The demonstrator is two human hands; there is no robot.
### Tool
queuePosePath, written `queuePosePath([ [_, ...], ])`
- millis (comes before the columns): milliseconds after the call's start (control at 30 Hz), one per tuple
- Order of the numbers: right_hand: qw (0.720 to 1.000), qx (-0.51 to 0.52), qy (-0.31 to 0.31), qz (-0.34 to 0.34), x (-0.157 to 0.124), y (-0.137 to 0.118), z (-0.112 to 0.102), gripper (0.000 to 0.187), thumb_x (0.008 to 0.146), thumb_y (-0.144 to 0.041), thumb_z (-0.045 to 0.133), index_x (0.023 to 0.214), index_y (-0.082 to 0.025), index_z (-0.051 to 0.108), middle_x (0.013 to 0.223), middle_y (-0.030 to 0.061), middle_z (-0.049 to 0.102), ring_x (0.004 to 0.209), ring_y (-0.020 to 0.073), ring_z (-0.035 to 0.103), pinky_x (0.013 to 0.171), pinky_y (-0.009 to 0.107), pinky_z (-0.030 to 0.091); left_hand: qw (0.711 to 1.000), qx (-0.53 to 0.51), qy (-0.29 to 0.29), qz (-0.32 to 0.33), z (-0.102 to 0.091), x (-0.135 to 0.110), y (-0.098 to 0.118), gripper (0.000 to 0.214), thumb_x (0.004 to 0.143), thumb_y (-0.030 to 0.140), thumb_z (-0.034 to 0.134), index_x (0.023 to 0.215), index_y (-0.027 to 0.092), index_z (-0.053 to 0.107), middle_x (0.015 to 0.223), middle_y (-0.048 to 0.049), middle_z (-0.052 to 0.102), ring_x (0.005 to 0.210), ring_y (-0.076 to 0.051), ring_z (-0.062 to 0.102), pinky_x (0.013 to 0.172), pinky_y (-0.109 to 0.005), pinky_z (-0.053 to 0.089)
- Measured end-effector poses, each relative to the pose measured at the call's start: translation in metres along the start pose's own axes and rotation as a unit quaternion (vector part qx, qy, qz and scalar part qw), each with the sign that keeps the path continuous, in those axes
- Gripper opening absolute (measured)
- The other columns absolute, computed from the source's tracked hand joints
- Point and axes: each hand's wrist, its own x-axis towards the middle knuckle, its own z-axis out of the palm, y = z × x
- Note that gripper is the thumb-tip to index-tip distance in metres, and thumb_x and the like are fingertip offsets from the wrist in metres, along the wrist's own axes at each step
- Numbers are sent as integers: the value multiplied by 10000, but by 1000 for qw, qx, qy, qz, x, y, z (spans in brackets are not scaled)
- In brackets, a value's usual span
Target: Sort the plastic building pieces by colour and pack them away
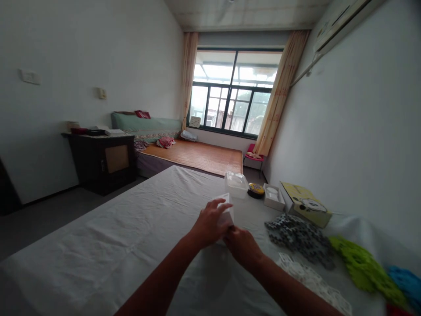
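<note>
My left hand (208, 224) is wrapped round the side of a small white box (226, 210) held just above the white-covered table (125, 237). Its fingers curl over the box's top edge. My right hand (242, 245) is closed against the box's lower near corner, with its fingertips hidden behind the box. Beyond the box a clear plastic container (237, 183) stands on the table.
A round yellow and black tin (256, 189), a small white open box (273, 196) and a yellow cardboard box (305, 202) line the right wall. Grey (297, 237), white (312, 281), green (362, 265) and blue (404, 281) interlocking pieces lie at right. A bed, cabinet and window are behind.
</note>
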Motion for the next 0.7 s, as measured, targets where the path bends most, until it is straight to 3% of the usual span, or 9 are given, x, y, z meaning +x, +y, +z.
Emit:
queuePosePath([
  [67,1000,-16,2,-16,-36,-6,-2,237,896,-168,439,1007,-205,645,985,88,697,768,184,682,630,233,479,993,66,-79,55,0,-24,24,624,741,182,632,1318,359,474,1464,-43,365,1327,-298,334,1051,-488,328],
  [167,999,-27,15,-26,-79,-10,-3,242,873,-92,446,985,-195,633,962,84,698,780,186,675,630,231,484,980,144,-107,88,6,-54,57,613,779,157,591,1328,383,438,1517,-37,276,1358,-313,283,1053,-516,303],
  [267,999,-28,32,-26,-110,-12,-6,249,859,-45,447,951,-188,629,932,77,694,802,181,662,683,236,486,972,187,-109,94,13,-67,80,508,821,179,551,1293,343,457,1496,-46,328,1319,-299,356,1001,-459,382],
  [367,998,-39,47,-18,-131,-13,-10,206,858,-63,477,908,-196,626,936,61,678,785,173,652,662,235,477,972,195,-106,73,10,-68,90,463,805,157,538,1240,306,477,1414,-53,446,1199,-274,495,889,-389,471],
  [433,997,-53,53,-5,-142,-14,-11,160,857,-92,508,877,-206,619,908,45,668,755,171,646,623,234,463,983,169,-64,26,0,-66,86,438,801,161,527,1216,288,470,1348,-52,509,1111,-243,565,828,-342,498],
  [533,996,-66,63,8,-158,-14,-12,133,842,-103,547,839,-222,607,840,17,654,720,167,636,609,239,445,990,91,62,-88,-23,-63,63,313,845,291,503,1156,264,475,1169,-53,610,961,-205,637,730,-289,515],
  [600,995,-68,72,11,-170,-15,-12,149,827,-88,559,817,-231,598,813,6,649,708,160,629,613,239,436,978,43,130,-158,-37,-65,40,293,831,403,514,1078,246,491,1049,-47,630,876,-200,656,638,-266,515],
  [700,994,-66,86,21,-185,-16,-12,174,812,-71,565,807,-243,590,800,-1,643,708,155,623,618,240,430,951,56,199,-229,-48,-74,5,403,777,531,532,1009,204,492,985,-64,618,812,-221,662,632,-298,515],
])
